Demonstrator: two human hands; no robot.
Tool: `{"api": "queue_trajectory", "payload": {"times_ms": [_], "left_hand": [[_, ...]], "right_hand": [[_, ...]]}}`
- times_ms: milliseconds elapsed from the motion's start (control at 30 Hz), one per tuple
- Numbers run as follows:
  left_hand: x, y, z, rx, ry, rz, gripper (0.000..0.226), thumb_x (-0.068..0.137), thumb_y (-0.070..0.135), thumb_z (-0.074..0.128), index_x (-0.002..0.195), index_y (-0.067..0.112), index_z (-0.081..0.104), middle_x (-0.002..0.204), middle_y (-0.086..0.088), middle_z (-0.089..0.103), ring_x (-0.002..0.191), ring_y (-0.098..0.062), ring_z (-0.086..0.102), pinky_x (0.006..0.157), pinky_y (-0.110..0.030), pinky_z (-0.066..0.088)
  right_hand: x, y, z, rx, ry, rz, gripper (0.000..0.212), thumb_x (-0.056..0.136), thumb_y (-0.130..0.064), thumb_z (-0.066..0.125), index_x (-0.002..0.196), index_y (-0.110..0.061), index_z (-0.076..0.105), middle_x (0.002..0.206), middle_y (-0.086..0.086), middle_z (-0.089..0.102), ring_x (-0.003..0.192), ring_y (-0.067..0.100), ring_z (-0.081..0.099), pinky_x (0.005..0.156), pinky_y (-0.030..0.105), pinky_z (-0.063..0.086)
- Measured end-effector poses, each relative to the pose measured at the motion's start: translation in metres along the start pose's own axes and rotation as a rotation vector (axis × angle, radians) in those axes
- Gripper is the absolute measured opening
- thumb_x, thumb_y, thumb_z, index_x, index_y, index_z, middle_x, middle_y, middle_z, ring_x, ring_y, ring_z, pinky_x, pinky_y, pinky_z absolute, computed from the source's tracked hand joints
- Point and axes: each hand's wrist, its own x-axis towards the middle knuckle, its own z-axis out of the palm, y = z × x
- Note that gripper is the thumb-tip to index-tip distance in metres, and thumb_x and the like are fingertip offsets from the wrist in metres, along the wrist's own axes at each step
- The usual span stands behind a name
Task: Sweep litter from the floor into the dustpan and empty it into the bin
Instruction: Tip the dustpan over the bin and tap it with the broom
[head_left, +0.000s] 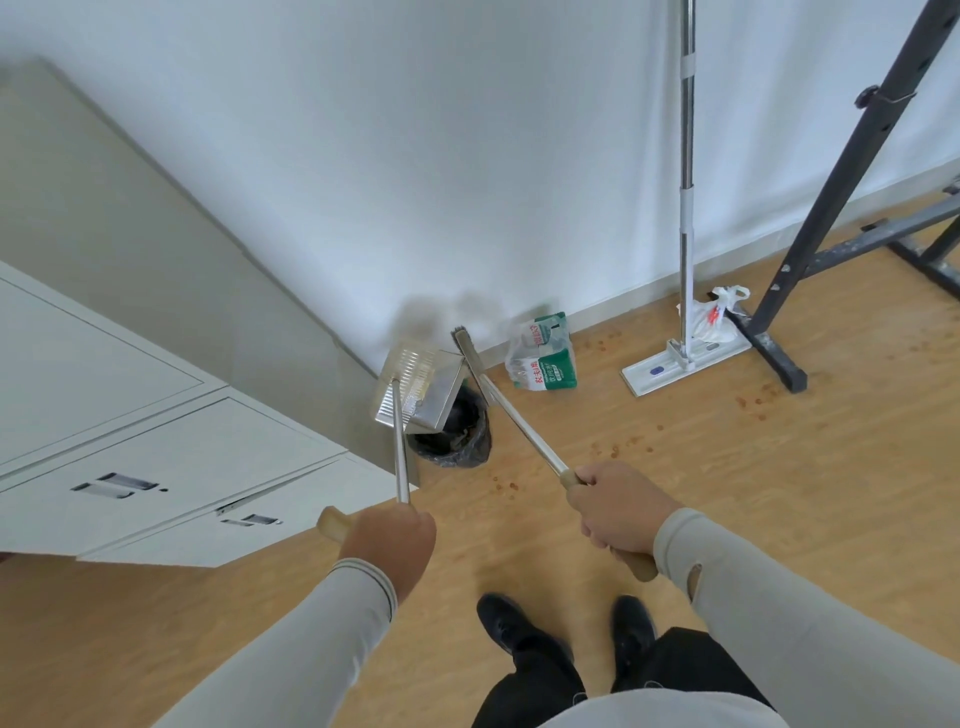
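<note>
My left hand (387, 543) grips the long metal handle of a shiny steel dustpan (418, 387), which is raised and tilted over a small bin lined with a black bag (457, 439). My right hand (615, 506) grips the wooden end of a broom handle (514, 421); its dark brush head (462, 338) points up beside the dustpan's right edge, near the wall. Small brown bits of litter (506, 486) lie scattered on the wooden floor to the right of the bin.
A white cabinet (156, 441) stands at the left, close to the bin. A green-and-white package (543, 358) sits by the wall. A flat mop (685, 353) leans on the wall, with a white plastic bag (714, 314) and a black metal frame (841, 208) at right.
</note>
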Motion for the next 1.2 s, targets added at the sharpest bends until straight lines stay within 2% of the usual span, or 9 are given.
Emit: {"api": "queue_trajectory", "payload": {"times_ms": [233,400,500,567,733,867,1067,1133,1200], "left_hand": [[-0.005,-0.004,-0.006,0.005,0.004,0.012,0.016,0.097,0.006,0.053,0.108,0.014,0.061,0.095,-0.004,0.064,0.081,-0.027,0.068,0.065,-0.036,0.044],[-0.009,0.002,-0.007,-0.008,-0.005,0.011,0.016,0.099,0.009,0.052,0.109,0.015,0.061,0.097,-0.004,0.065,0.084,-0.026,0.069,0.069,-0.035,0.05],[-0.007,0.006,-0.003,-0.025,-0.016,0.048,0.021,0.099,0.004,0.049,0.115,0.013,0.059,0.106,-0.007,0.066,0.094,-0.028,0.069,0.07,-0.036,0.045],[-0.004,0.0,-0.004,-0.064,0.006,0.024,0.019,0.1,0.01,0.049,0.114,0.016,0.06,0.105,-0.005,0.067,0.092,-0.028,0.07,0.071,-0.036,0.049],[-0.001,-0.007,0.003,-0.077,0.008,0.011,0.017,0.1,0.013,0.05,0.11,0.018,0.063,0.1,-0.004,0.067,0.086,-0.028,0.07,0.073,-0.037,0.055],[-0.001,-0.009,0.003,-0.044,0.011,0.019,0.014,0.1,0.015,0.052,0.11,0.017,0.063,0.099,-0.004,0.066,0.085,-0.027,0.07,0.065,-0.036,0.044],[-0.003,-0.015,-0.003,-0.067,0.026,-0.009,0.013,0.099,0.016,0.055,0.109,0.018,0.063,0.096,-0.002,0.066,0.083,-0.026,0.069,0.068,-0.036,0.047],[-0.004,-0.015,-0.006,-0.063,0.02,-0.012,0.016,0.1,0.016,0.054,0.113,0.017,0.063,0.1,-0.003,0.067,0.086,-0.026,0.07,0.072,-0.037,0.051],[-0.006,-0.008,-0.007,-0.036,-0.019,-0.021,0.018,0.098,0.011,0.056,0.113,0.016,0.063,0.099,-0.003,0.067,0.083,-0.028,0.07,0.078,-0.042,0.054]], "right_hand": [[-0.006,-0.005,-0.004,-0.013,0.007,-0.021,0.027,0.102,-0.024,0.042,0.086,-0.014,0.061,0.071,0.007,0.056,0.054,0.018,0.049,0.046,0.025,0.041],[-0.005,-0.002,-0.001,0.004,-0.021,-0.009,0.027,0.102,-0.025,0.044,0.099,-0.01,0.066,0.07,0.006,0.055,0.055,0.018,0.049,0.048,0.028,0.043],[-0.002,-0.005,0.001,-0.019,-0.02,-0.012,0.029,0.101,-0.027,0.043,0.101,-0.01,0.067,0.07,0.006,0.055,0.059,0.021,0.05,0.053,0.032,0.045],[0.0,-0.006,-0.002,-0.013,-0.022,-0.005,0.03,0.101,-0.025,0.043,0.103,-0.007,0.068,0.071,0.007,0.054,0.059,0.021,0.048,0.05,0.031,0.043],[-0.001,-0.01,-0.007,-0.04,-0.028,-0.014,0.022,0.1,-0.022,0.046,0.084,-0.014,0.06,0.071,0.007,0.053,0.056,0.018,0.046,0.048,0.027,0.041],[-0.001,-0.012,-0.006,-0.041,-0.032,-0.016,0.02,0.102,-0.019,0.044,0.092,-0.013,0.061,0.073,0.007,0.054,0.053,0.014,0.048,0.045,0.024,0.041],[-0.008,-0.016,-0.009,-0.04,-0.032,-0.033,0.024,0.102,-0.021,0.045,0.095,-0.008,0.065,0.071,0.006,0.053,0.053,0.014,0.046,0.044,0.022,0.041],[-0.008,-0.015,-0.011,-0.026,-0.035,-0.033,0.027,0.101,-0.021,0.046,0.105,-0.005,0.067,0.071,0.005,0.053,0.054,0.014,0.046,0.043,0.022,0.041],[-0.009,-0.016,-0.009,-0.042,-0.04,-0.035,0.025,0.101,-0.02,0.046,0.102,-0.007,0.066,0.071,0.005,0.053,0.053,0.014,0.046,0.043,0.022,0.041]]}}
